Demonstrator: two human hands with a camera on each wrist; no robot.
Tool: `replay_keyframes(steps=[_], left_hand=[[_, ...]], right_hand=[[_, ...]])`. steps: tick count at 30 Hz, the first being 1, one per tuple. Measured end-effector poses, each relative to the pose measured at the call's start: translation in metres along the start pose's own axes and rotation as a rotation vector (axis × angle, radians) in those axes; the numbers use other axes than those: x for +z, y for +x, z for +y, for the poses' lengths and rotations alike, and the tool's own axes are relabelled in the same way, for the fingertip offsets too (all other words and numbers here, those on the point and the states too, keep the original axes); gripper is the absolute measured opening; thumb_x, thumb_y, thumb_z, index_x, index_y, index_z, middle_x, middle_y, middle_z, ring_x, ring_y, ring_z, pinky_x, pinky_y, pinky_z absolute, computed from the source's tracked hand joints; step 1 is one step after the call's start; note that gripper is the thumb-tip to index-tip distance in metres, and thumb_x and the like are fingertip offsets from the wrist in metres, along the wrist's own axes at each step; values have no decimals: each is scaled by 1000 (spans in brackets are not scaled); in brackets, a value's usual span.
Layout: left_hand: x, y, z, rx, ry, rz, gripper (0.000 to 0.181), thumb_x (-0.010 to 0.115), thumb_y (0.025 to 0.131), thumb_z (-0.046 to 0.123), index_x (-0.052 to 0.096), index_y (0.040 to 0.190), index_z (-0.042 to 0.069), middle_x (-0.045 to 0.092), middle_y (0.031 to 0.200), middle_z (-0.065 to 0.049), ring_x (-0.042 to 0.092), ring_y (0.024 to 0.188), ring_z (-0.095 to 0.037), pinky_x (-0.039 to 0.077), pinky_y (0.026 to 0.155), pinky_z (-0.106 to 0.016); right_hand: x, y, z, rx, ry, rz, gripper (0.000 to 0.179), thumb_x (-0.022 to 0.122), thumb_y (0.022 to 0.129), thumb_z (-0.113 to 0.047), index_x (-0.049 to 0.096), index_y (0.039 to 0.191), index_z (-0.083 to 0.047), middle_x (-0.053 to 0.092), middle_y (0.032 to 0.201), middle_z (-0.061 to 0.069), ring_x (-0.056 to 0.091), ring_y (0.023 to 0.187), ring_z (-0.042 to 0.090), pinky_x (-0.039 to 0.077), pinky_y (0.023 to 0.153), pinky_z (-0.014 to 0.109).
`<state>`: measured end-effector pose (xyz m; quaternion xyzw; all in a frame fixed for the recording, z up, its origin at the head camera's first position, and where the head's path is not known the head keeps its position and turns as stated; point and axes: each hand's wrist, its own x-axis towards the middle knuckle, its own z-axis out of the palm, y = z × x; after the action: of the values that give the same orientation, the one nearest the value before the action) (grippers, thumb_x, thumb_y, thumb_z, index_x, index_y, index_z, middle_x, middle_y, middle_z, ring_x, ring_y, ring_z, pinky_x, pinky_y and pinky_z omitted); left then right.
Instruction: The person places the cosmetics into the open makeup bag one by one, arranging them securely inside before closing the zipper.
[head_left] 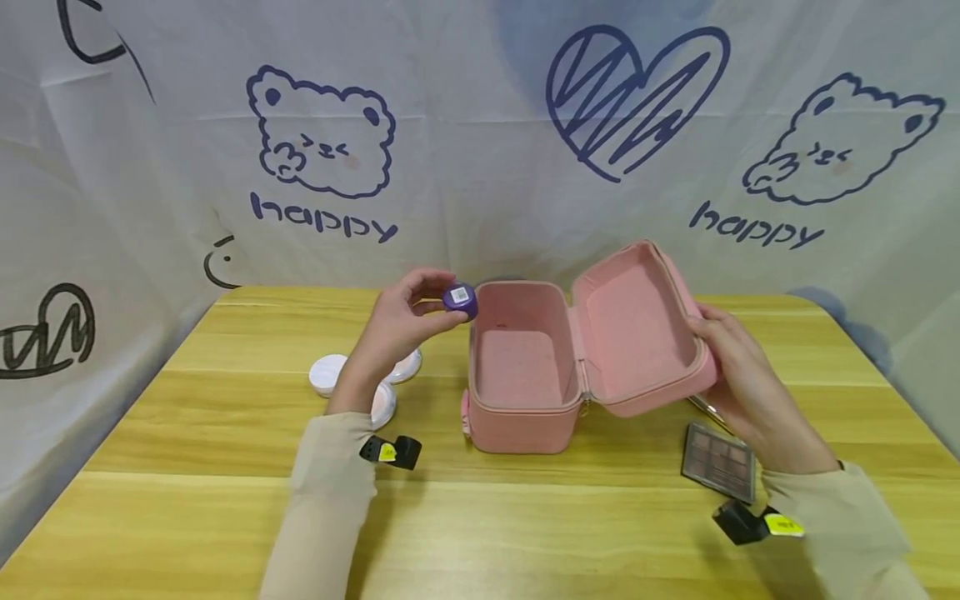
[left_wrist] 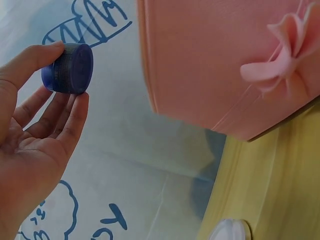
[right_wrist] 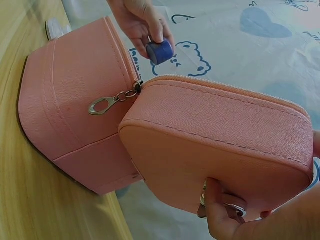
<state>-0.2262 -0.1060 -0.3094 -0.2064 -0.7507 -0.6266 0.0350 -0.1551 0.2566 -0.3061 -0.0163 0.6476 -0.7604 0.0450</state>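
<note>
Beige sleeves (head_left: 315,517) come nearest, reaching in over the wooden worktop (head_left: 510,533). Three round white cases (head_left: 327,374) show on both sides of the left wrist, which partly hides them; they may sit together there to be within easy reach. Farther in, the left hand (head_left: 393,325) pinches a small purple pot (head_left: 461,302) between thumb and fingers, away from the palm — a light grip that likely suits so small a thing. That pot is in the air, just beside the upper left rim of the pink box (head_left: 521,429), which stands upright on the worktop. Its lid (head_left: 637,333) is folded out to the right, and the right hand (head_left: 738,379) grips it, fingers at the rim and against the outer face — probably to stop it dropping and leave the mouth uncovered. Near the right wrist lies a dark palette (head_left: 720,461), perhaps set aside from the lid's swing.
</note>
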Motion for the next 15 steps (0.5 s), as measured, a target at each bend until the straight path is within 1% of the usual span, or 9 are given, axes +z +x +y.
replay_keyframes(steps=[4, 7, 12, 15], left_hand=[[6, 1, -1, -6, -2, -9, 47, 74, 82, 0, 55, 125, -3, 57, 120, -16, 56, 107, -26, 49, 91, -31], [14, 3, -1, 0, -18, -14, 47, 74, 82, -1, 56, 125, -3, 57, 120, -16, 57, 107, -26, 49, 92, -31], [30, 8, -1, 16, -26, -53, 46, 74, 82, 1, 56, 124, -3, 59, 118, -16, 58, 105, -26, 49, 91, -32], [38, 10, 0, 9, -27, -75, 46, 74, 81, 1, 57, 123, -2, 60, 117, -15, 59, 102, -26, 50, 90, -32]], right_hand=[[-1, 0, -1, 2, -11, 8, 57, 49, 101, -33, 20, 146, -15, 32, 132, 4, 44, 111, 21, 50, 84, 26], [0, 0, -1, 4, -13, 13, 57, 49, 101, -33, 20, 146, -14, 31, 131, 4, 43, 111, 21, 50, 84, 26], [1, -1, -2, 5, -21, 25, 57, 50, 100, -34, 20, 145, -14, 31, 131, 4, 42, 112, 22, 50, 84, 25], [2, -1, -2, 4, -30, 31, 58, 50, 100, -34, 20, 145, -14, 31, 131, 5, 42, 112, 22, 51, 84, 25]])
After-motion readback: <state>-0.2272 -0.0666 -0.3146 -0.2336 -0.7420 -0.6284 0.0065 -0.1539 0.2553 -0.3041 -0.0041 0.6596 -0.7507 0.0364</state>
